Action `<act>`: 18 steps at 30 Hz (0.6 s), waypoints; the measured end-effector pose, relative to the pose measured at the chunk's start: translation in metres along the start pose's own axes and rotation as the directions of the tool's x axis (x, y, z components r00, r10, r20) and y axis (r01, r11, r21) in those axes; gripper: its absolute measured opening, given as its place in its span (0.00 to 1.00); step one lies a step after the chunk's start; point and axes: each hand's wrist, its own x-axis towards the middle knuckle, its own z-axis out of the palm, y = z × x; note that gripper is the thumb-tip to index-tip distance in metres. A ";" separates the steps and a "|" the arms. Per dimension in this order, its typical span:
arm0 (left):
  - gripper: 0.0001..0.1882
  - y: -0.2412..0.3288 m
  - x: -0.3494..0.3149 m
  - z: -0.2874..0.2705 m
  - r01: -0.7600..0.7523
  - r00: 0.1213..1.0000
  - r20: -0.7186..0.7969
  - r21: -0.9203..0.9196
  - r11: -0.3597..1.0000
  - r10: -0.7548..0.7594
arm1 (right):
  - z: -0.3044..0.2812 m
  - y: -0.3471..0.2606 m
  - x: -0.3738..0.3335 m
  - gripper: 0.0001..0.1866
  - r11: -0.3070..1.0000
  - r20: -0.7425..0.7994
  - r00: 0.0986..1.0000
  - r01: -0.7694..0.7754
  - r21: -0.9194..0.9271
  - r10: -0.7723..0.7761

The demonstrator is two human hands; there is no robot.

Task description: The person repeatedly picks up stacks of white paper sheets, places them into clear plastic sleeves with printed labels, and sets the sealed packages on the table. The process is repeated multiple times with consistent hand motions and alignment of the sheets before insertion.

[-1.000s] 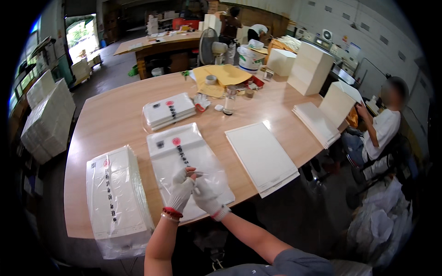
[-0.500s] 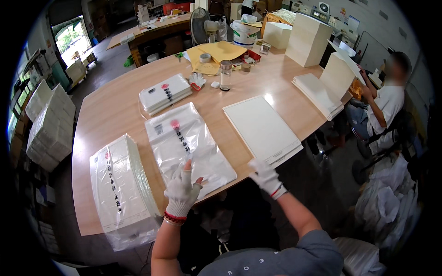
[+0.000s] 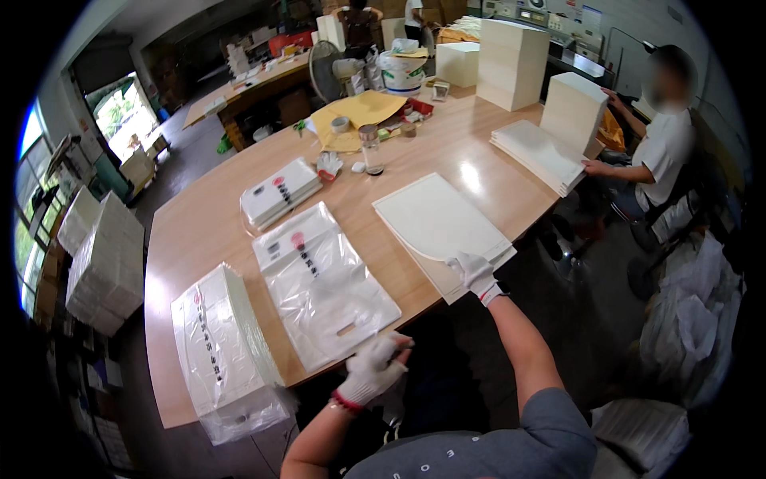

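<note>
A bagged stack of white sheets (image 3: 219,351) lies at the near left corner of the wooden table (image 3: 199,231), partly over the edge. Farther back sits a smaller wrapped pack (image 3: 281,193) with red and black marks. Beyond it lie a yellow envelope (image 3: 363,112), a roll of tape (image 3: 341,124), and a clear jar (image 3: 371,148) standing upright. A white bucket (image 3: 401,72) and a fan (image 3: 325,70) stand at the far end. Tall white stacks (image 3: 511,52) rise at the far right, where a seated person in a white shirt (image 3: 662,152) touches a fanned pile of sheets (image 3: 538,156). White boxes (image 3: 104,267) are piled on the floor at the left.
</note>
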 end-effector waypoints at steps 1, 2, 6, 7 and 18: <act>0.17 -0.008 0.005 0.023 0.220 0.971 0.148 -0.254 0.942 -0.187 | -0.010 -0.010 0.000 0.06 0.998 -0.028 0.999 0.041 -0.045 -0.042; 0.20 -0.009 0.012 0.042 0.343 0.937 0.163 -0.589 0.732 -0.307 | -0.022 -0.023 -0.002 0.06 0.992 -0.053 0.995 0.084 -0.095 -0.089; 0.27 -0.054 0.022 0.086 0.302 0.864 0.398 -0.900 -0.315 -0.308 | -0.092 -0.126 -0.032 0.09 0.921 0.260 0.894 0.388 -0.043 -0.365; 0.25 -0.058 0.027 0.092 0.265 0.878 0.392 -0.876 -0.404 -0.276 | -0.086 -0.134 -0.059 0.12 0.820 0.203 0.865 0.500 -0.278 -0.459; 0.35 -0.020 -0.019 0.033 0.645 0.745 0.139 0.096 0.758 -0.652 | -0.012 -0.051 -0.158 0.18 0.899 0.164 0.979 0.041 0.437 -0.124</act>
